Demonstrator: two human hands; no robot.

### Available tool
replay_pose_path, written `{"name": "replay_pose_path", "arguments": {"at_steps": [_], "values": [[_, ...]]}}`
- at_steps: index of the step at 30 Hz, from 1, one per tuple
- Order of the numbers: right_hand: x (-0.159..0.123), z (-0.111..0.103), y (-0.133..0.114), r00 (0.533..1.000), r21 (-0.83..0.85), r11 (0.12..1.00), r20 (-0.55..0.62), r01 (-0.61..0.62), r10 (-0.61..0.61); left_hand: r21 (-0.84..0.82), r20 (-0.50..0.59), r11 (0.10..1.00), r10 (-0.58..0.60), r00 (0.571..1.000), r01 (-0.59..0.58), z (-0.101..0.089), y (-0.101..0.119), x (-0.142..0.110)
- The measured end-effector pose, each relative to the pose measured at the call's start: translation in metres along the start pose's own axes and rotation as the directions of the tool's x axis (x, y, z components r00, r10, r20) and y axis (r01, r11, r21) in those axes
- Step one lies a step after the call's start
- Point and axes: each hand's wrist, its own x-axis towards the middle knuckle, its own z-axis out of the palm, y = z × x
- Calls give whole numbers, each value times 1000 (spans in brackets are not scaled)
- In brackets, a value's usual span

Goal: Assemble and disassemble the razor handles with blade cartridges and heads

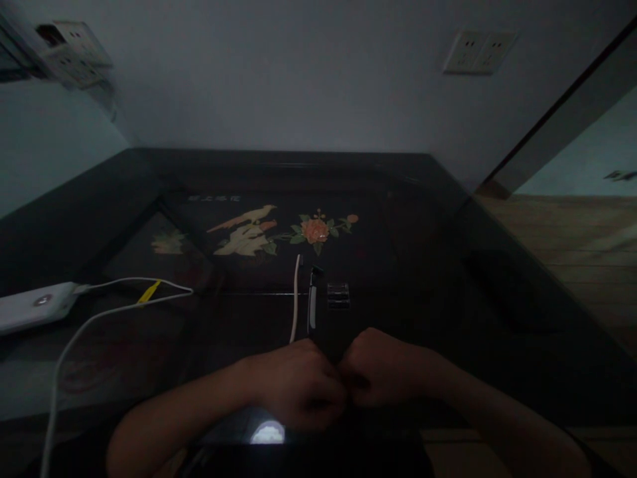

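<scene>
My left hand (303, 385) is curled into a fist low in the middle of the view, over the near part of the dark glossy table (423, 265). My right hand (383, 368), a fist too, meets it knuckles to knuckles. I see nothing in either. Just beyond the left hand lies a slim cream toothbrush (295, 302), its lower end reaching the hand. Beside it is a razor (312, 305) with a grey-and-black handle and dark head. A small clear plastic case (338, 296) lies to the right of the razor.
At the left lies a white power bank (37, 307) with a white cable (94, 318) bearing a yellow tag (149, 292). Painted flowers (315, 231) and a bird decorate the tabletop. Wall sockets (479, 52) are behind. The room is dim.
</scene>
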Motion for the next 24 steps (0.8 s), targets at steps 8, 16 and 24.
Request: {"name": "replay_pose_path", "arguments": {"at_steps": [8, 16, 24], "values": [[1, 1, 5, 997, -1, 1000, -71, 9, -9, 236, -13, 972, -11, 1000, 14, 0, -7, 1], [3, 1, 4, 997, -55, 998, -76, -30, 26, 326, 33, 945, -41, 999, 28, -1, -7, 4], [4, 1, 3, 997, -80, 996, -71, -46, 41, 304, 6, 953, 3, 1000, -5, 0, -10, 2]]}}
